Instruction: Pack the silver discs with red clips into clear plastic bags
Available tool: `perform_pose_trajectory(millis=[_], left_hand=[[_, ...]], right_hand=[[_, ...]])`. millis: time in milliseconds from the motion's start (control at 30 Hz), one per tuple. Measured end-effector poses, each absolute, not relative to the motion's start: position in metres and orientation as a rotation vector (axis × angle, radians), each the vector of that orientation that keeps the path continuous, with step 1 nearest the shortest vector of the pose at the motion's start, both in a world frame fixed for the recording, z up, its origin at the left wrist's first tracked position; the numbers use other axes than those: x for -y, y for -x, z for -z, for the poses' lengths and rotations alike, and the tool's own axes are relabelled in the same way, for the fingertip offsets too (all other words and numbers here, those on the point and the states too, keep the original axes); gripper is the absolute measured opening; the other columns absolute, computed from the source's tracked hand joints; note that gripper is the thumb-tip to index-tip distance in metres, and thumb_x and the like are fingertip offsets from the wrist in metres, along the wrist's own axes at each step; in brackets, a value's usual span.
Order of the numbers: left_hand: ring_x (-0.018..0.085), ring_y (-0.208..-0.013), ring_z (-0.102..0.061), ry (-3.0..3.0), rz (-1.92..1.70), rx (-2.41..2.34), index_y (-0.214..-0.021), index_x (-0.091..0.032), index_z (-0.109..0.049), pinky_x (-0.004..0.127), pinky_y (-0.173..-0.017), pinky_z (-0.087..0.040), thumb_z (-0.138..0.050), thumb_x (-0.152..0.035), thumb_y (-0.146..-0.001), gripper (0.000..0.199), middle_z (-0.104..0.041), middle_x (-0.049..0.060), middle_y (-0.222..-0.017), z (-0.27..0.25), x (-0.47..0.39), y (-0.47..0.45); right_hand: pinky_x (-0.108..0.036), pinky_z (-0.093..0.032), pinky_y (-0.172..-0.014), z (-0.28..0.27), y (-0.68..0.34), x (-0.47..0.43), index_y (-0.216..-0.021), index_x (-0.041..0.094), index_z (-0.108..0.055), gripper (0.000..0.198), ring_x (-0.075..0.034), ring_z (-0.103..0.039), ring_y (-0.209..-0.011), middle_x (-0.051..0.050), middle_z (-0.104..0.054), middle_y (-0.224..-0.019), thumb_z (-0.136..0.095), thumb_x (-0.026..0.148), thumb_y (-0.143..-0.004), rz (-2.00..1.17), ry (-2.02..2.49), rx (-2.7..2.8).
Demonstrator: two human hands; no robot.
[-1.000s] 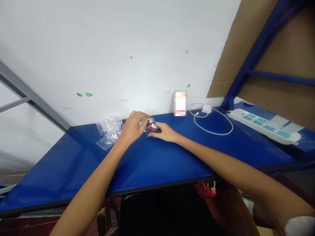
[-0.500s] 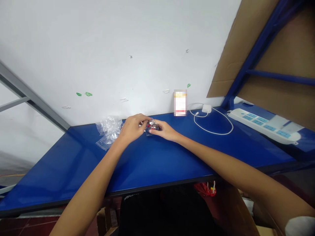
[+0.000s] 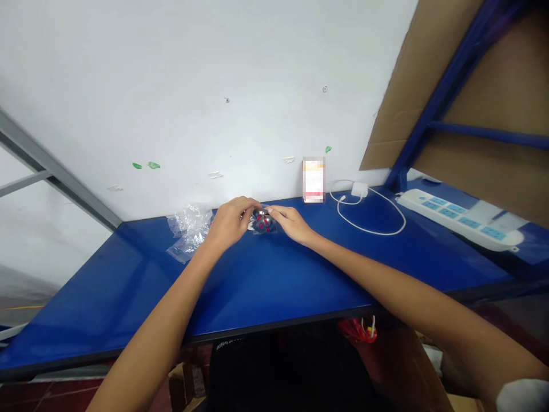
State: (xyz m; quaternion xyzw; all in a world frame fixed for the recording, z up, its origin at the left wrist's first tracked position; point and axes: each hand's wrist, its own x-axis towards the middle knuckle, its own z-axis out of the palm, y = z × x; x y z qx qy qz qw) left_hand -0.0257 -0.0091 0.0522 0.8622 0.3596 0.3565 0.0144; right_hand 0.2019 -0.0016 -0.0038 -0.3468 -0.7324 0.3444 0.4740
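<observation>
A small clear plastic bag [image 3: 264, 230] holds shiny dark rounded pieces with red markings [image 3: 262, 220]; their exact kind is not clear. My left hand [image 3: 230, 222] has its thumb and fingers closed at the bag's upper left edge. On the other side, my right hand [image 3: 293, 224] pinches the upper right edge. A bit of something white shows under my left fingertips. Left of that hand, several crumpled clear plastic bags [image 3: 189, 232] lie on the blue table [image 3: 274, 280].
Against the white wall [image 3: 257, 68] stands a blurred white card or box [image 3: 314, 180]. A white charger [image 3: 359, 189] with a looped cable [image 3: 388, 233] lies to the right, before a white power strip [image 3: 461, 220]. A blue metal frame [image 3: 435, 106] rises at the right.
My right thumb has moved up from the front of the bag to its upper edge, so the dark pieces show more fully. My left hand stays nearly in place.
</observation>
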Motion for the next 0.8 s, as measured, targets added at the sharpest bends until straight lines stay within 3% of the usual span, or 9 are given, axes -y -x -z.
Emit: perform_pose_trajectory(millis=[167, 433, 567, 800], left_hand=[[0.026, -0.111, -0.076, -2.705, -1.096, -0.998, -0.111, -0.029, -0.085, 0.044, -0.099, -0.059, -0.051, -0.011, -0.103, 0.04, -0.083, 0.005, -0.115, -0.0507, 0.0034, 0.0304], [0.026, -0.109, -0.076, -2.719, -1.11, -1.021, -0.115, -0.029, -0.085, 0.043, -0.096, -0.059, -0.051, -0.011, -0.104, 0.04, -0.082, 0.006, -0.115, -0.0512, 0.0052, 0.0289], [0.024, -0.106, -0.076, -2.731, -1.056, -1.024, -0.101, -0.026, -0.085, 0.04, -0.095, -0.059, -0.05, -0.007, -0.102, 0.04, -0.08, 0.006, -0.114, -0.0494, 0.0048, 0.028], [0.024, -0.107, -0.075, -2.738, -1.072, -1.015, -0.12, -0.026, -0.083, 0.041, -0.095, -0.058, -0.049, -0.008, -0.105, 0.042, -0.08, 0.006, -0.116, -0.0506, 0.0074, 0.0264]], right_hand=[[-0.043, -0.05, -0.113, 0.0053, -0.2004, 0.0028, -0.123, 0.026, -0.085, 0.038, -0.031, -0.073, -0.128, -0.005, -0.083, -0.13, -0.054, 0.044, -0.113, -0.814, 0.855, 1.779], [-0.044, -0.051, -0.114, 0.002, -0.2011, 0.0042, -0.126, 0.025, -0.085, 0.04, -0.031, -0.074, -0.127, -0.006, -0.083, -0.13, -0.052, 0.043, -0.114, -0.794, 0.852, 1.79], [-0.043, -0.051, -0.115, 0.0014, -0.2014, 0.0042, -0.128, 0.025, -0.085, 0.041, -0.03, -0.073, -0.129, -0.005, -0.083, -0.13, -0.051, 0.045, -0.114, -0.793, 0.838, 1.796], [-0.043, -0.053, -0.11, 0.002, -0.2016, 0.0035, -0.127, 0.025, -0.085, 0.043, -0.031, -0.076, -0.123, -0.005, -0.084, -0.128, -0.051, 0.048, -0.114, -0.77, 0.842, 1.798]])
